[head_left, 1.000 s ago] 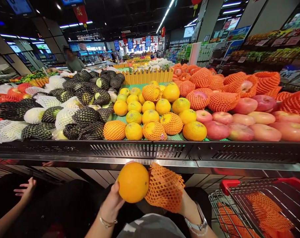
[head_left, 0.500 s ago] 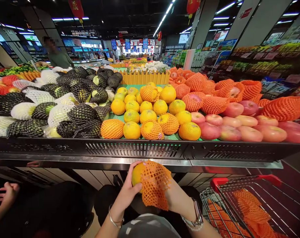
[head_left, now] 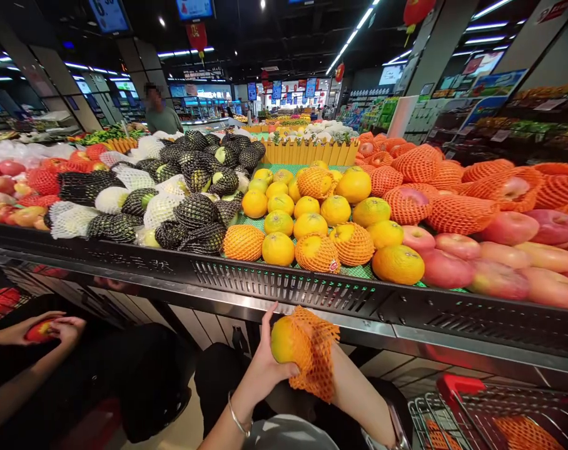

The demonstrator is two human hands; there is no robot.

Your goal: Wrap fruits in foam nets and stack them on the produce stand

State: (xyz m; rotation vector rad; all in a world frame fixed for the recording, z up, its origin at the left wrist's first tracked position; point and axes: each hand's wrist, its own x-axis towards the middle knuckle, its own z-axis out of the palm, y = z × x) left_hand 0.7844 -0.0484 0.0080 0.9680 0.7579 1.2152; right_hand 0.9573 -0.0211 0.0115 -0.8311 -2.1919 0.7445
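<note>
My left hand (head_left: 265,365) grips an orange (head_left: 284,339) low in front of the fruit stand. An orange foam net (head_left: 314,353) covers the right half of that orange. My right hand is hidden behind the net and holds it; only its forearm (head_left: 359,397) shows. Both hands sit just below the stand's black front edge (head_left: 284,284). A bracelet is on my left wrist.
The stand carries oranges (head_left: 312,225), some netted, with apples (head_left: 500,250) on the right and black- and white-netted fruit (head_left: 171,206) on the left. A shopping cart (head_left: 500,419) with orange nets is at lower right. Another person's hands (head_left: 49,328) hold a red fruit at lower left. A person (head_left: 159,112) stands behind the stand.
The foam net has been drawn over the orange, from beside it to covering its right half. The view swung left, pushing the cart toward the corner. The other person's hands now hold a red fruit.
</note>
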